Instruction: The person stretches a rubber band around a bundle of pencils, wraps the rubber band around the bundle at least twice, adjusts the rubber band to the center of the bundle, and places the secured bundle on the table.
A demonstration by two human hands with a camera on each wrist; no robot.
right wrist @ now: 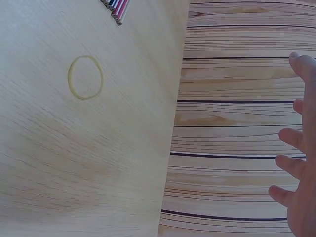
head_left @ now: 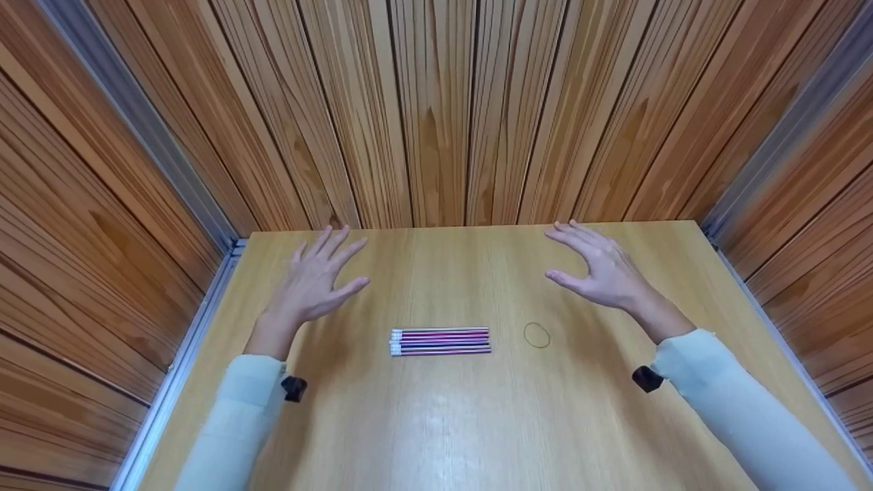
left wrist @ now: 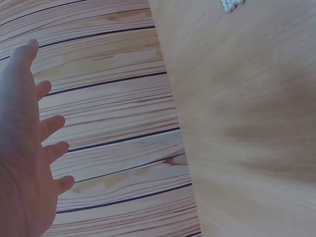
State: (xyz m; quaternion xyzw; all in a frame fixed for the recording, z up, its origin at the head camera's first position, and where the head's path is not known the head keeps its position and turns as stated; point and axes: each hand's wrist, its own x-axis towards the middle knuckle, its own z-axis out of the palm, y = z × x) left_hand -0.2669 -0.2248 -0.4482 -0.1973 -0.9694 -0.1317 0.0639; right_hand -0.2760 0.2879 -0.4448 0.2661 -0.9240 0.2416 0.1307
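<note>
Several pencils (head_left: 441, 341) lie side by side in a flat row at the middle of the table, their white ends to the left and striped pink, purple and dark bodies to the right. Just right of them a thin yellow rubber band (head_left: 524, 334) lies as a loose ring; it also shows in the right wrist view. My left hand (head_left: 307, 283) is held over the table's far left part, fingers spread, holding nothing. Over the far right part hovers my right hand (head_left: 601, 269), fingers extended and thumb apart, also holding nothing. Both hands are apart from the pencils and band.
The light wooden table (head_left: 436, 423) ends at a wood-plank wall (head_left: 436, 116) behind it. More plank walls stand at left and right, with metal rails (head_left: 181, 361) along the table's sides. A small dark camera (head_left: 294, 389) sits at each wrist, by the pale sleeves.
</note>
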